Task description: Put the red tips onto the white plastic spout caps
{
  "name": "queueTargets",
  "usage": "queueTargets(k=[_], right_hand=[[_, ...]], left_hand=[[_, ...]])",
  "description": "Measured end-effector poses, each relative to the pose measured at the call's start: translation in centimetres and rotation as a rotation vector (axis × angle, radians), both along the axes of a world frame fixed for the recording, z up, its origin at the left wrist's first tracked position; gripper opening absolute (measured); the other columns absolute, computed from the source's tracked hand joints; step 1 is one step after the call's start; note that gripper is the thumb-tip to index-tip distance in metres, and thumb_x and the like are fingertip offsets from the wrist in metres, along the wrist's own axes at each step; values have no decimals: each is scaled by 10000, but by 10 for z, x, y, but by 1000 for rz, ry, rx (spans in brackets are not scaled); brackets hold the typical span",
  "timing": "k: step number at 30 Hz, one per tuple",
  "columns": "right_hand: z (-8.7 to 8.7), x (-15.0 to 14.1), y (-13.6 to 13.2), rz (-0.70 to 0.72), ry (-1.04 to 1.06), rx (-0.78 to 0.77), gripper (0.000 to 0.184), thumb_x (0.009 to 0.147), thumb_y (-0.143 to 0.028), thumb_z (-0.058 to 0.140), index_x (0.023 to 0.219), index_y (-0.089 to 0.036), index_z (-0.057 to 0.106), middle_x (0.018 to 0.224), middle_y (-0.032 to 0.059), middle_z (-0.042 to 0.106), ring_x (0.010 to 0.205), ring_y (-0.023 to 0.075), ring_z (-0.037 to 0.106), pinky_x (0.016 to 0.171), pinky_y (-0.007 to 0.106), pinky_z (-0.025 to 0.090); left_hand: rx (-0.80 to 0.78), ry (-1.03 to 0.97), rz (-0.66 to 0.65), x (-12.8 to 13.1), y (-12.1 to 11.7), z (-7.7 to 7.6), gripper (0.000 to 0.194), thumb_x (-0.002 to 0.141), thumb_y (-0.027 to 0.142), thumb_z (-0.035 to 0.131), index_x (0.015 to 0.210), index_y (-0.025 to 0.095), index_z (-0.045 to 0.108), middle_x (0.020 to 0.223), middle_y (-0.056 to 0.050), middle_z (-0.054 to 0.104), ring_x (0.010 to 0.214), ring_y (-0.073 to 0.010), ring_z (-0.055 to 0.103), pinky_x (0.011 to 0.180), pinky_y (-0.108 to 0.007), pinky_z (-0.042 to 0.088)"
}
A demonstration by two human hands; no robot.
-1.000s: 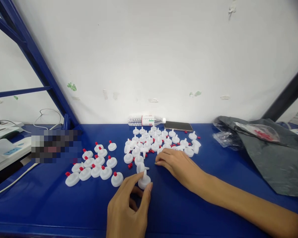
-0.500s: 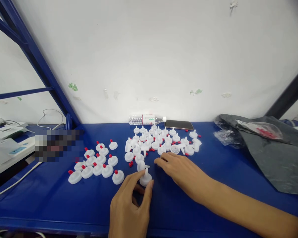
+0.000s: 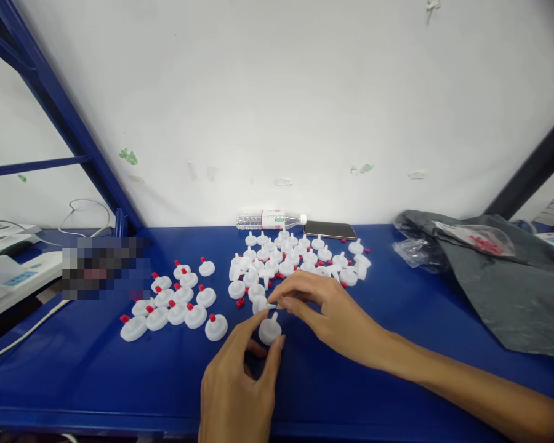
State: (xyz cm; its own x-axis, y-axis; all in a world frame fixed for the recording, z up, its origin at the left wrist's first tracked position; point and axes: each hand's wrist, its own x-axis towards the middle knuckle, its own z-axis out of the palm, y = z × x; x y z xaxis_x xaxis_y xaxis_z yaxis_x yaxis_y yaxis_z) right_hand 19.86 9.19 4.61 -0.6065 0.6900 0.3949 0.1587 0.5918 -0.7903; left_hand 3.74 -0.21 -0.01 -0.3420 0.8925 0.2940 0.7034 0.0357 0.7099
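Note:
A white plastic nozzle cap (image 3: pixel 269 332) stands upright on the blue table, its spout pointing up. My left hand (image 3: pixel 240 375) grips it by the rim between thumb and fingers. Just above the spout is my right hand (image 3: pixel 314 304), thumb and index finger pinched together; whatever they hold is hidden. Another white nozzle cap (image 3: pixel 259 304) lies tipped over right behind the gripped one. To the left sits a group of white nozzle caps (image 3: pixel 178 314) with red tips on their spouts. Loose red tips (image 3: pixel 240 303) lie by the far pile.
Behind my hands is a pile of white nozzle caps (image 3: pixel 277 255) with bare spouts. A clear bottle (image 3: pixel 272 219) and a phone (image 3: pixel 330 230) lie along the wall. Grey plastic sheeting (image 3: pixel 503 289) covers the right side; a power strip (image 3: pixel 23 280) and cables are at left.
My right hand has moved left and closer, from beside the pile to above the spout of the gripped cap, its fingers now pinched. My left hand keeps its hold.

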Motion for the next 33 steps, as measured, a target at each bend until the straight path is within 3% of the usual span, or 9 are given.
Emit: queueTargets(k=[7, 11, 19, 27, 33], right_hand=[[-6, -4, -5, 58, 80, -214, 160, 964, -145, 626, 966, -239, 756, 977, -9, 735, 887, 126, 685, 789, 240, 535], [-8, -5, -5, 71, 165, -336, 118, 965, -254, 670, 1045, -234, 756, 981, 8, 751, 902, 147, 699, 823, 271, 539], [-12, -4, -1, 82, 132, -322, 148, 949, -316, 695, 1037, -274, 807, 1009, 21, 745, 947, 171, 696, 829, 292, 541], [-15, -8, -3, 89, 210, -469, 93, 852, -284, 796, 894, -207, 763, 882, -1, 758, 846, 152, 713, 805, 274, 553], [-14, -6, -2, 56, 98, -342, 51, 861, -225, 774, 910, -214, 763, 879, -9, 762, 825, 150, 711, 785, 275, 543]], left_hand=[[-96, 1, 7, 1, -1, 2, 409, 887, 537, 629, 1234, 334, 699, 771, 19, 742, 592, -190, 682, 496, -281, 457], [-106, -5, -11, 1, -1, 1, 400, 898, 516, 624, 1262, 360, 681, 819, 23, 750, 618, -188, 682, 506, -278, 453], [-131, 33, -14, 3, -4, 2, 399, 903, 470, 626, 1293, 392, 656, 861, 24, 768, 723, -219, 715, 545, -293, 470], [-146, -3, -7, 3, -2, 1, 433, 911, 508, 606, 1326, 392, 640, 890, 10, 760, 839, -251, 730, 709, -368, 532], [-157, 3, -2, 3, -2, 2, 424, 908, 470, 613, 1323, 391, 649, 861, 14, 743, 798, -235, 729, 729, -369, 543]])
